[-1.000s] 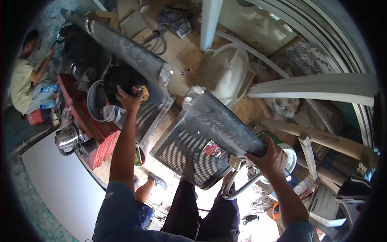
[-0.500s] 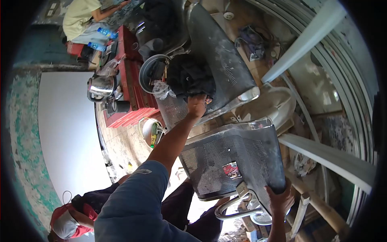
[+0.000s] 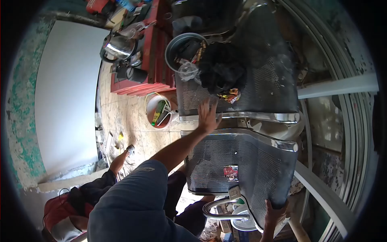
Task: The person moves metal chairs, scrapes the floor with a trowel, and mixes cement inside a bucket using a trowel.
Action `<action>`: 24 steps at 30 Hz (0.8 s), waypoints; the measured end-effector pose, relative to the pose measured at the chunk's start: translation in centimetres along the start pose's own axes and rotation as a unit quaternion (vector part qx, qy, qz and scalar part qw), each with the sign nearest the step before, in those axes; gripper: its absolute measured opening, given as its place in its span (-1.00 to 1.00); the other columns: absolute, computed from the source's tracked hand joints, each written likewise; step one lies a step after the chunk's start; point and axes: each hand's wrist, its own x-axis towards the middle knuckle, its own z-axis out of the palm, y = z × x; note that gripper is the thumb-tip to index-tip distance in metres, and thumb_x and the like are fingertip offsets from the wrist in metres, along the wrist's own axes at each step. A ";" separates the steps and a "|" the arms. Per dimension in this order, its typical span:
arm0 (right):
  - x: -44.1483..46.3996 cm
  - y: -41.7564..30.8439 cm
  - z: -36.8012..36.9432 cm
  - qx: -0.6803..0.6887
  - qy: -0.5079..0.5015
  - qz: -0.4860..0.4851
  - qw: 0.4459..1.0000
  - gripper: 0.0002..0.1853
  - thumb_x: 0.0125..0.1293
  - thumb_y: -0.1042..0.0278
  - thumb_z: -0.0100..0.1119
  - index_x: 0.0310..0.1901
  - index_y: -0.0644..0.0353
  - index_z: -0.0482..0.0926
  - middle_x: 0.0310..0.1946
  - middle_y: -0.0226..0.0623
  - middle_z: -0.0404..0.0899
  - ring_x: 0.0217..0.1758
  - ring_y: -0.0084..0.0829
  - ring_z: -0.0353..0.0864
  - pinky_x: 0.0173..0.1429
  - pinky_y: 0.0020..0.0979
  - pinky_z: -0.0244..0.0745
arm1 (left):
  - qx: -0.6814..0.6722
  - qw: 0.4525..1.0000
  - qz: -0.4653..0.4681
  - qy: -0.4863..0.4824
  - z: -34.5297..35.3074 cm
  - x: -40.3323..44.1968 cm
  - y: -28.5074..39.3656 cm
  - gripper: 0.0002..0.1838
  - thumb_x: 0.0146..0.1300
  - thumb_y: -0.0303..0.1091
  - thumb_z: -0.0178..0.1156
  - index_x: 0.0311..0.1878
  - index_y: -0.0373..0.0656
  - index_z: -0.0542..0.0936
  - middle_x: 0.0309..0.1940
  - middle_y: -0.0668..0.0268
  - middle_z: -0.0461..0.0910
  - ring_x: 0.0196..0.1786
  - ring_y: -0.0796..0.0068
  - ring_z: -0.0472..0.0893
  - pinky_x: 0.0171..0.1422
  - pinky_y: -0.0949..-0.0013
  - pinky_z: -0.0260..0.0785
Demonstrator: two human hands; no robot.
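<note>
My left hand (image 3: 208, 117) is open, its fingers stretched over the front edge of a black perforated metal seat (image 3: 266, 92). Just beyond its fingertips lies a crumpled yellow-red wrapper (image 3: 230, 96), against a bundle of black cloth (image 3: 221, 68). At the lower right my right hand (image 3: 275, 213) is wrapped around the edge of the nearer seat's backrest (image 3: 266, 173), with some fingers hidden behind it. A small red packet (image 3: 231, 173) rests on this nearer seat. Beside the cloth stands a grey bowl (image 3: 171, 50) holding a clear plastic bag (image 3: 188, 70) and other small items.
Left of the seats stands a red cabinet (image 3: 161, 44) with a shiny kettle (image 3: 120, 46) and a dark mug (image 3: 136, 74) by it. A bucket with tools (image 3: 158, 111) sits on the tiled floor. Another person (image 3: 72, 213) bends low at lower left. White bars (image 3: 338, 85) cross the right side.
My left hand has drawn back from the black cloth to the seat's front edge and opened; the wrapper now shows by the cloth. The view has shifted. The other person's arm now reaches out.
</note>
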 end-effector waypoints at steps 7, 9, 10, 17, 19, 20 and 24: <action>-1.4 -6.7 -3.2 -0.026 0.012 -0.020 0.999 -0.11 -0.26 -0.14 0.47 0.06 0.25 0.33 -0.33 -0.03 0.58 -0.34 0.00 0.59 -0.26 -0.10 0.44 | 0.112 0.847 0.004 -0.519 -2.9 -16.2 -2.5 0.17 -0.23 0.05 0.42 0.43 0.38 -0.14 0.45 0.14 -0.27 0.47 -0.02 -0.24 0.36 -0.39 -0.31; -1.1 -2.7 -1.7 -0.097 -0.018 -0.039 0.994 -0.08 -0.23 -0.15 0.46 0.08 0.34 0.31 -0.28 0.04 0.56 -0.29 0.02 0.59 -0.21 -0.09 0.45 | 0.107 0.843 -0.017 -0.527 -2.2 -16.7 -2.7 0.10 -0.15 -0.03 0.39 0.42 0.42 -0.12 0.46 0.21 -0.27 0.48 0.01 -0.24 0.33 -0.43 -0.31; -0.8 -0.6 -0.6 -0.124 -0.030 -0.049 0.991 -0.07 -0.22 -0.16 0.46 0.08 0.36 0.30 -0.26 0.06 0.55 -0.27 0.03 0.58 -0.20 -0.09 0.45 | 0.106 0.836 -0.030 -0.538 -1.8 -17.2 -2.7 0.04 -0.07 -0.11 0.35 0.41 0.46 -0.11 0.47 0.27 -0.27 0.48 0.03 -0.24 0.31 -0.48 -0.32; -1.0 -0.3 -0.2 -0.099 -0.013 -0.050 0.994 -0.05 -0.05 -0.15 0.36 0.11 0.57 0.21 -0.08 0.18 0.45 -0.04 0.09 0.49 0.02 -0.09 0.42 | 0.075 0.865 -0.025 -0.496 -0.2 -19.1 -3.9 0.34 -0.38 -0.18 0.54 0.41 0.47 -0.24 0.47 0.27 -0.39 0.48 0.03 -0.31 0.29 -0.50 -0.32; -1.0 0.5 0.1 -0.099 0.008 -0.069 0.993 -0.07 -0.03 -0.15 0.35 0.11 0.56 0.22 -0.08 0.18 0.45 -0.04 0.09 0.49 0.03 -0.08 0.41 | 0.075 0.861 -0.022 -0.503 -0.4 -18.8 -3.9 0.36 -0.40 -0.17 0.54 0.41 0.47 -0.26 0.47 0.28 -0.42 0.48 0.04 -0.32 0.29 -0.51 -0.33; -1.1 0.3 0.1 -0.098 0.017 -0.080 0.992 -0.07 -0.02 -0.15 0.34 0.12 0.56 0.21 -0.07 0.19 0.45 -0.05 0.09 0.50 0.03 -0.08 0.41 | 0.074 0.863 -0.025 -0.500 -1.2 -18.0 -3.7 0.36 -0.40 -0.17 0.54 0.41 0.47 -0.26 0.47 0.28 -0.42 0.48 0.04 -0.32 0.29 -0.51 -0.33; -0.8 1.4 0.6 -0.110 0.041 -0.093 0.989 -0.06 -0.02 -0.11 0.35 0.15 0.55 0.18 -0.05 0.23 0.44 -0.03 0.10 0.50 0.03 -0.08 0.41 | 0.084 0.826 -0.027 -0.557 -2.1 -17.6 -3.7 -0.03 0.11 -0.31 0.17 0.40 0.51 -0.25 0.47 0.35 -0.43 0.49 0.13 -0.30 0.31 -0.48 -0.30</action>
